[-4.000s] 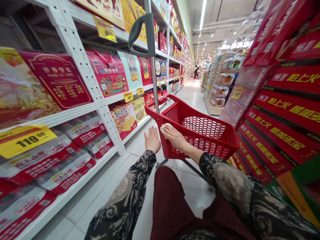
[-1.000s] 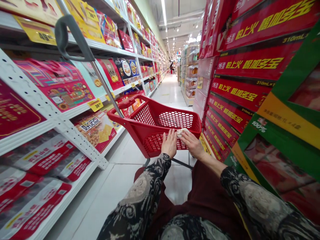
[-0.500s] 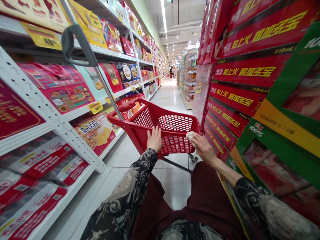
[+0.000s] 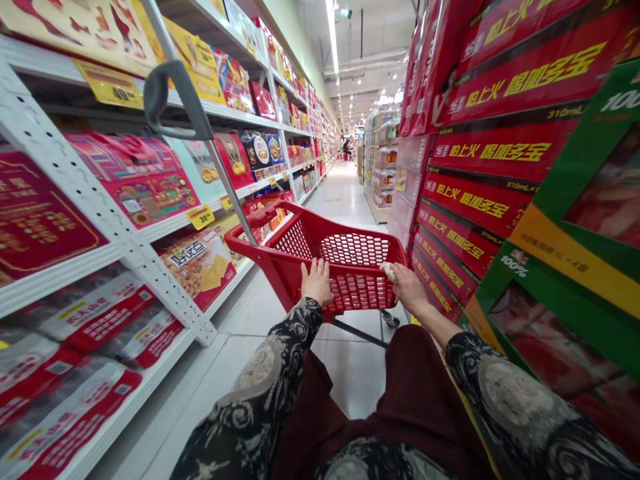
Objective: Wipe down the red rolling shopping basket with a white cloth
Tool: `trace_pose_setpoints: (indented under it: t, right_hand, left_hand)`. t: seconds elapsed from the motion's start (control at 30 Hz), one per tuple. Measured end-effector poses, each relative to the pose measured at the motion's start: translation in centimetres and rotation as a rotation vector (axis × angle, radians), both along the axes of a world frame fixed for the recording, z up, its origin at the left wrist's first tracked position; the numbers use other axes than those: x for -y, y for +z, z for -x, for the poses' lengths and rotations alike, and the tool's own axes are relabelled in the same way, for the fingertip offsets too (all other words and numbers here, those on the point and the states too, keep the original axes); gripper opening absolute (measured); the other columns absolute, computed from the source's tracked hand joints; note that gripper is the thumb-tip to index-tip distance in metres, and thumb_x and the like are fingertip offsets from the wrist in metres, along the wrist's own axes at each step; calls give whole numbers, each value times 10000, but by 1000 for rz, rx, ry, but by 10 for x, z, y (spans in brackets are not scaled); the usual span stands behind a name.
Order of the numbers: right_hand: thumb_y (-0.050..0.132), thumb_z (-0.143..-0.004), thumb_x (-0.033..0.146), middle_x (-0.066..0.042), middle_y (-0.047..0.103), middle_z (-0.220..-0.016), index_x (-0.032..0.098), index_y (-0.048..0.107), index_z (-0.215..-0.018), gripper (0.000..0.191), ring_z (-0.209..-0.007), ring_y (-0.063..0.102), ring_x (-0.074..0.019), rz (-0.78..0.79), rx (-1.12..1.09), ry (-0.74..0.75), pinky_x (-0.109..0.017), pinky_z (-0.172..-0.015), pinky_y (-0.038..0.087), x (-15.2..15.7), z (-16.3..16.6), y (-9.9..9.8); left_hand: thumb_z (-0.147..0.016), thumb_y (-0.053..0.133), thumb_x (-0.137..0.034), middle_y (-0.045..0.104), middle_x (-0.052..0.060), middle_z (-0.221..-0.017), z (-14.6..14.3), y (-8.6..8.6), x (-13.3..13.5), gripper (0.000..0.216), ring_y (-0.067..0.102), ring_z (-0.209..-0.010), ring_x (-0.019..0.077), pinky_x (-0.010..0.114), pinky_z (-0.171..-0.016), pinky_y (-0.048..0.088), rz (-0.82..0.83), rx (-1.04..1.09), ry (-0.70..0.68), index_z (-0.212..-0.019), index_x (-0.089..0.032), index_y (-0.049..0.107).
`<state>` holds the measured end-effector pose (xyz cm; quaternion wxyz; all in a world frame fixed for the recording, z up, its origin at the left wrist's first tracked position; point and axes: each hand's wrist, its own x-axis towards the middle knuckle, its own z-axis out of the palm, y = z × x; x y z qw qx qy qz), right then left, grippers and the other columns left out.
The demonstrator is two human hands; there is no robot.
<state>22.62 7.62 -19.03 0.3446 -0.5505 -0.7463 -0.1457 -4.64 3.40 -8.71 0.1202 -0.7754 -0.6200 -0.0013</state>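
A red plastic shopping cart with a hole-patterned basket stands sideways in front of my knees. My left hand lies on its near rim, fingers stretched out and slightly apart, gripping nothing. At the basket's right near corner, my right hand is closed on a crumpled white tissue and keeps it against the rim. Some of the tissue is hidden by the fingers. The cart's grey handle rises on a metal pole at the left.
White shelves with boxed snacks and yellow price tags line the left. Close on the right stand stacked red drink cartons and green cartons. A pale tiled aisle runs ahead, with a person far off. A caster shows below the basket.
The view has turned slightly left, so the cart and shelves sit further right. My right hand has shifted a little along the rim with the tissue. The left hand stays on the rim.
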Motion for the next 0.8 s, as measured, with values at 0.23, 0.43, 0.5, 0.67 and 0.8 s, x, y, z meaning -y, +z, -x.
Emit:
trace_pose_setpoints:
  t: [0.23, 0.43, 0.5, 0.67, 0.8]
  right_hand:
    - [319, -804, 109, -178, 571, -1144, 82, 536, -1148, 408, -1090, 496, -262, -18, -75, -88, -439, -940, 396, -5, -2, 10]
    - [327, -791, 77, -146, 543, -1205, 126, 506, -1203, 452, -1150, 458, -231, -27, -48, 170, -427, -973, 380, -6, 41, 20]
    - [343, -782, 69, -141, 541, -1210, 138, 504, -1209, 461, -1146, 464, -228, -42, -40, 229, -431, -969, 386, -7, 54, 21]
    - [385, -798, 87, -143, 549, -1204, 145, 511, -1199, 425, -1127, 481, -227, -73, -13, 291, -433, -948, 401, -7, 58, 20]
    - [406, -783, 81, -138, 570, -1167, 139, 522, -1175, 413, -1081, 507, -223, -86, 25, 306, -409, -920, 418, -7, 50, 23]
  left_hand:
    - [-710, 477, -359, 215, 132, -1485, -20, -5, 10, 779, 115, -1365, 300, 561, -1088, 49, -38, 33, -84, -1396, -81, 234]
    - [-727, 459, -329, 261, 144, -1467, -26, -4, 15, 728, 161, -1354, 305, 546, -1090, 53, -63, 39, -78, -1383, -80, 268]
    - [-737, 450, -332, 300, 154, -1447, -24, -4, 15, 703, 196, -1340, 309, 544, -1090, 46, -82, 28, -86, -1372, -74, 292]
    - [-759, 416, -275, 352, 186, -1409, -22, -6, 19, 648, 249, -1312, 319, 529, -1092, 66, -122, -6, -92, -1351, -30, 318]
    - [-768, 407, -257, 375, 189, -1391, -23, -6, 22, 622, 275, -1298, 317, 529, -1090, 93, -124, 7, -102, -1340, -23, 335]
